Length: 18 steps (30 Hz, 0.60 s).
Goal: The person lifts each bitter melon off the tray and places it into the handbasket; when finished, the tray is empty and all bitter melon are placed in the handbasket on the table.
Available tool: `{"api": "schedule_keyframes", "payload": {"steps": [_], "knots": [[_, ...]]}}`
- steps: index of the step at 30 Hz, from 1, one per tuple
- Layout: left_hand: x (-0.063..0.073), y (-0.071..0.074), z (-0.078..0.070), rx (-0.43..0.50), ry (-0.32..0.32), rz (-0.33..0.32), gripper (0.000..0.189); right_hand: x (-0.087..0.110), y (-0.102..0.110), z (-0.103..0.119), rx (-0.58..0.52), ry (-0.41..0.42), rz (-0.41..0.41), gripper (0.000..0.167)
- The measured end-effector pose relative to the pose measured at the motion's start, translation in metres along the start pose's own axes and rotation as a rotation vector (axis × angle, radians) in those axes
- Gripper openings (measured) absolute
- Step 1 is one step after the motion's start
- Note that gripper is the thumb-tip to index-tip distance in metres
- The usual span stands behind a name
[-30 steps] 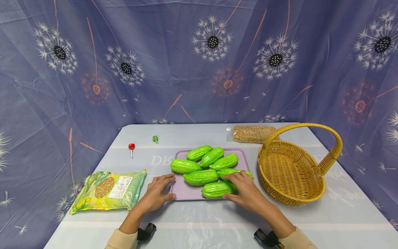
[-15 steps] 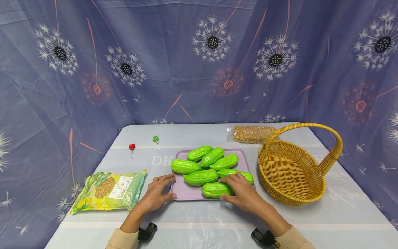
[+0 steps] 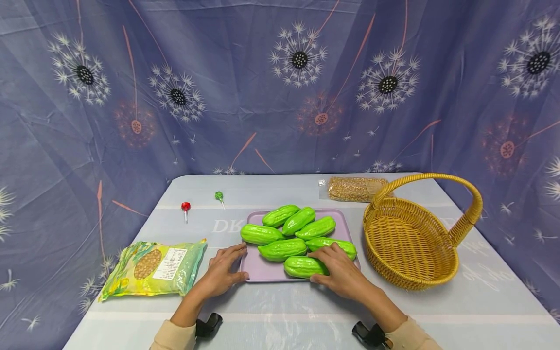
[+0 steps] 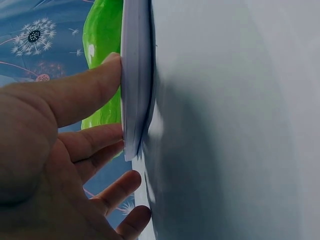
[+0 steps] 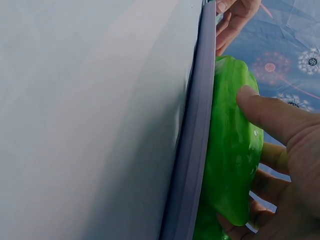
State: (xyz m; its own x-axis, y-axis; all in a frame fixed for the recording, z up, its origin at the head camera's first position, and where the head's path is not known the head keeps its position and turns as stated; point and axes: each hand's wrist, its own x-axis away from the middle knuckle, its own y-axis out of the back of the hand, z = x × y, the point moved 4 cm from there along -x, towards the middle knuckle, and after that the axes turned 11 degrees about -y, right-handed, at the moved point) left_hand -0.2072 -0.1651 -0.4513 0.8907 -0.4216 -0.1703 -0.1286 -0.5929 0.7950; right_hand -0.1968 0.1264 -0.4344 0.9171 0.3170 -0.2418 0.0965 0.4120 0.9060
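Note:
Several bright green, ridged bitter melons lie on a flat lilac tray (image 3: 268, 272) in the head view. My right hand (image 3: 343, 272) bends over the right end of the front bitter melon (image 3: 304, 267). Seen from the right wrist, the thumb lies on the near side of that bitter melon (image 5: 232, 145) and the fingers curl round its far side. Behind it, another bitter melon (image 3: 347, 248) is partly covered by the right fingers. My left hand (image 3: 220, 272) touches the tray's left front corner with loosely spread fingers; in the left wrist view thumb and forefinger meet the rim (image 4: 135, 75).
A yellow wicker basket (image 3: 376, 262) with a tall handle stands right of the tray. On the left lies a green-yellow packaged bag (image 3: 153, 267). Two lollipops, one red (image 3: 185, 206) and one green (image 3: 219, 195), and a clear packet of grains (image 3: 354, 188) lie farther back.
My right hand has shifted slightly left along the front bitter melon, uncovering more of the one behind it. My left hand stays at the tray's corner.

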Motion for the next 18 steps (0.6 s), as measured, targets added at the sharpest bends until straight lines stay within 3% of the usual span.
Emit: {"api": "schedule_keyframes", "payload": {"steps": [9, 18], "knots": [[0.000, -0.001, -0.002, 0.022, 0.007, 0.000, 0.060, 0.005, 0.006, -0.004, -0.011, -0.024, -0.011, 0.053], [0.000, -0.001, -0.003, 0.024, 0.013, -0.010, 0.058, 0.011, 0.032, -0.011, -0.027, -0.036, -0.086, 0.053]]}}
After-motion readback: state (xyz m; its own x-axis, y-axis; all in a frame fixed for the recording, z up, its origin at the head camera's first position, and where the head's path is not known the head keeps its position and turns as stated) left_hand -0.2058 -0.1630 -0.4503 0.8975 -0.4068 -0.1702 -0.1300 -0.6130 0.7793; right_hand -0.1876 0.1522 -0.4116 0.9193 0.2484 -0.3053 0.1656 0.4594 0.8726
